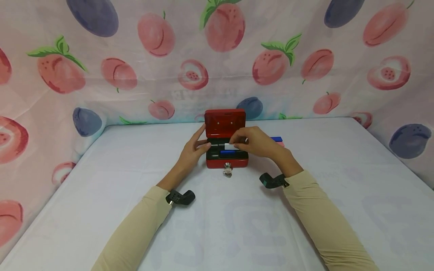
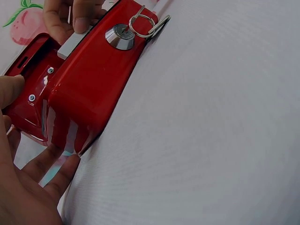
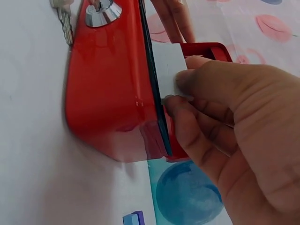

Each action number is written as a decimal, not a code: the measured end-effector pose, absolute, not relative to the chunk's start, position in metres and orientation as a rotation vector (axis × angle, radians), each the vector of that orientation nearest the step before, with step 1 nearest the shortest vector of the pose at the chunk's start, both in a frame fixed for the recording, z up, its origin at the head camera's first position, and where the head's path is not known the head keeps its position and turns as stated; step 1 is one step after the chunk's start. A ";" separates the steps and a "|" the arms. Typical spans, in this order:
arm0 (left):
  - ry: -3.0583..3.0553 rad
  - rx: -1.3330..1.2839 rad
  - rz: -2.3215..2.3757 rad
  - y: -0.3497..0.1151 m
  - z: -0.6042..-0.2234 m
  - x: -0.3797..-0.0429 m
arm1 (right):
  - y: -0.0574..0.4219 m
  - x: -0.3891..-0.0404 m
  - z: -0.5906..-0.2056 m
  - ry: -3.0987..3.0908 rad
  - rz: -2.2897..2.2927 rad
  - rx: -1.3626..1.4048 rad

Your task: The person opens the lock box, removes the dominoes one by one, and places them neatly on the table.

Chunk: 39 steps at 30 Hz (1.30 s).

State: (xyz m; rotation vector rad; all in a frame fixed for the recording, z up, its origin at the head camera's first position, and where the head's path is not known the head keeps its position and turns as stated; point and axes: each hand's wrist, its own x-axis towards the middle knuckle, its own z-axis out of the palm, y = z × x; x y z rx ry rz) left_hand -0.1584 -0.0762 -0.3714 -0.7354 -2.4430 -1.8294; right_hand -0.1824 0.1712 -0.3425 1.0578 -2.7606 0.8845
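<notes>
A small red cash box (image 1: pixel 217 164) stands on the white-covered table, its lid (image 1: pixel 222 126) raised at the back. Inside it is a black tray (image 1: pixel 213 155) with a blue bar-shaped piece (image 1: pixel 228 152) lying in it. Over the tray my right hand (image 1: pixel 255 141) pinches a flat white rectangular block (image 3: pixel 168 70) between thumb and fingers, partly below the rim. My left hand (image 1: pixel 190 153) rests on the box's left side with fingers extended, thumb near the tray's edge. A key with a ring (image 2: pixel 143 26) sits in the front lock (image 2: pixel 120 37).
Beyond the right hand, a blue piece (image 1: pixel 276 139) and a pink piece (image 1: pixel 280 144) lie on the table, partly hidden by that hand. A fruit-patterned cloth (image 1: pixel 223 75) hangs behind the table. Black cameras (image 1: pixel 184 197) are strapped to both wrists.
</notes>
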 end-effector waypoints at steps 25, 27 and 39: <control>-2.396 -0.749 -1.809 -0.080 -0.404 -0.184 | 0.184 -0.184 -0.341 -2.782 0.924 0.964; -2.396 -0.747 -1.807 -0.079 -0.404 -0.184 | 0.186 -0.184 -0.338 -2.787 0.923 0.939; -2.414 -0.740 -1.835 -0.080 -0.402 -0.183 | 0.205 -0.184 -0.327 -2.820 0.973 0.822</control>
